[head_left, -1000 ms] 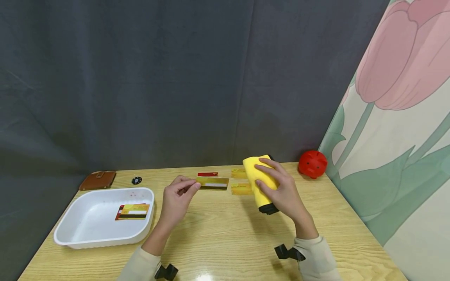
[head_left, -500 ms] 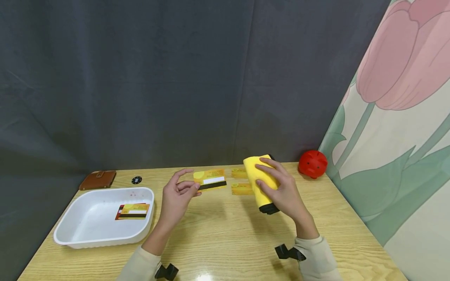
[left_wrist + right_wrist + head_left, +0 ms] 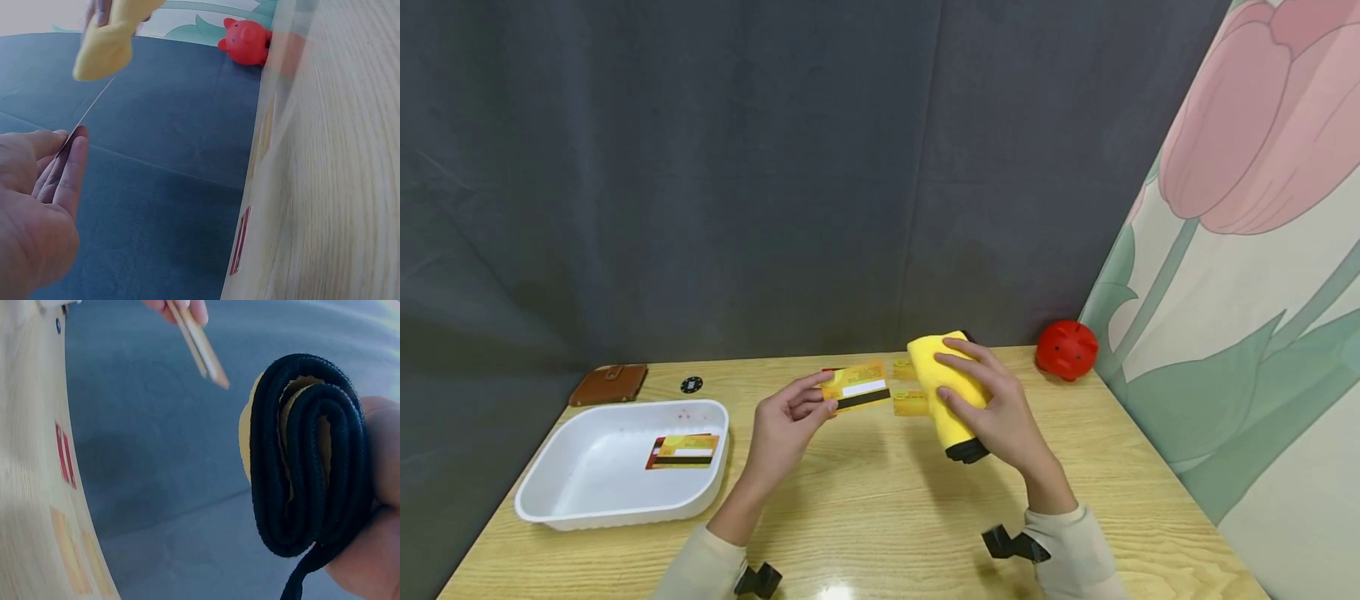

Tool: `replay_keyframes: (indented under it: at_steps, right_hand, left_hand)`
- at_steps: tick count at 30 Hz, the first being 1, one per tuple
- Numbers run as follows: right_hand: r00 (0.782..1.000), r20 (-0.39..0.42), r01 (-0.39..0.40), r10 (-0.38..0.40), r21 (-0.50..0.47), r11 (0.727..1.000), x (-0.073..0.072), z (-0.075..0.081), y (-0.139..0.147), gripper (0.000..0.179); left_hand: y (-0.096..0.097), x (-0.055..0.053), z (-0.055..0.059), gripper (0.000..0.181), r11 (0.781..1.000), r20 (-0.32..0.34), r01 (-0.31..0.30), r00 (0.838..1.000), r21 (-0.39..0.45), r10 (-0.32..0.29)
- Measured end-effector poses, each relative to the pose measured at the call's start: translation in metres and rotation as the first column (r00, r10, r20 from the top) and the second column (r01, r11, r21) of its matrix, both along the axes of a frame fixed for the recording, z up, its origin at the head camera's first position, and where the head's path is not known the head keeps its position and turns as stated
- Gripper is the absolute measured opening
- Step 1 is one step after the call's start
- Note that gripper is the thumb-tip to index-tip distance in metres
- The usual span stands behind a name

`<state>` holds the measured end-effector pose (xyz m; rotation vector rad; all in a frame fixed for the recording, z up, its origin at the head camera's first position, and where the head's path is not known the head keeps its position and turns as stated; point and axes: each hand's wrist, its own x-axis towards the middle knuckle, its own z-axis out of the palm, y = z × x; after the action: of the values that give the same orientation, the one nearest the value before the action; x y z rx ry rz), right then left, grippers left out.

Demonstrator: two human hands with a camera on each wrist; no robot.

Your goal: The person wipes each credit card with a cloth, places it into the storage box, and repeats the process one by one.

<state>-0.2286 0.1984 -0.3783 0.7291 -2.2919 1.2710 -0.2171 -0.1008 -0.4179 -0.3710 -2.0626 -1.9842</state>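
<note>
My left hand [image 3: 782, 429] pinches a yellow bank card [image 3: 862, 389] at its left end, raised off the table, its white strip and black stripe facing the head camera. To its right, my right hand [image 3: 1006, 408] grips a folded yellow cloth [image 3: 946, 387] with black edging. A small gap separates card and cloth. Seen from the left wrist, the card [image 3: 95, 103] is edge-on, pointing towards the cloth [image 3: 105, 53]. Black rolled layers of the cloth [image 3: 306, 456] fill the right wrist view. Two yellow cards [image 3: 910, 404] lie behind the cloth, partly covered.
A white tray [image 3: 535, 492] at the left holds a few stacked cards [image 3: 682, 452]. Behind it lie a brown wallet [image 3: 611, 385] and a black chip [image 3: 692, 384]. Two red cards [image 3: 65, 455] lie near the back edge. A red piggy bank [image 3: 1067, 351] stands back right.
The card has turned from a flat tilt to show its striped face, then shifted slightly right with the left hand. The right hand has brought the cloth a little left, nearer the card.
</note>
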Motion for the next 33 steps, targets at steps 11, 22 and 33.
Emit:
replay_keyframes:
  at_steps: [11,22,33]
  right_hand:
    - [0.985,-0.064,-0.161,0.162,0.021,0.987,0.018,0.004,-0.027,0.044]
    - [0.976,-0.038,-0.206,0.216,0.178,0.962,0.020,-0.008,-0.053,0.043]
    - [0.987,-0.054,-0.135,0.153,0.250,0.959,0.019,-0.012,-0.058,0.044]
  left_hand:
    - [0.004,-0.002,-0.008,0.044,0.997,0.029,-0.011,1.000,-0.079,0.013]
    - [0.007,0.002,-0.008,0.047,0.995,-0.020,0.069,0.997,-0.074,-0.071]
    - [0.012,0.005,-0.006,0.048,0.995,-0.079,0.077,0.994,-0.067,-0.082]
